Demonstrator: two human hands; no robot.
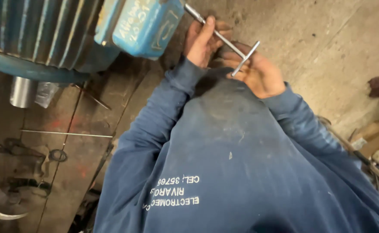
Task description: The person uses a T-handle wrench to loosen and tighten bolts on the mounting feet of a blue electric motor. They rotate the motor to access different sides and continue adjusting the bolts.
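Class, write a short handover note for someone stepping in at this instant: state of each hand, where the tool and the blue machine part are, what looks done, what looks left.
Left hand: closed around the shaft of the metal T-handle wrench, near the working end.
Right hand: at the cross handle, fingers on the bar.
The wrench's tip runs up to the edge of the blue box cover on the ribbed blue motor housing; the tip itself is hidden.
Done: tool is seated at the cover.
Left: cannot tell how far the fastener is turned.
A thin metal rod lies on the wooden floor to the left.
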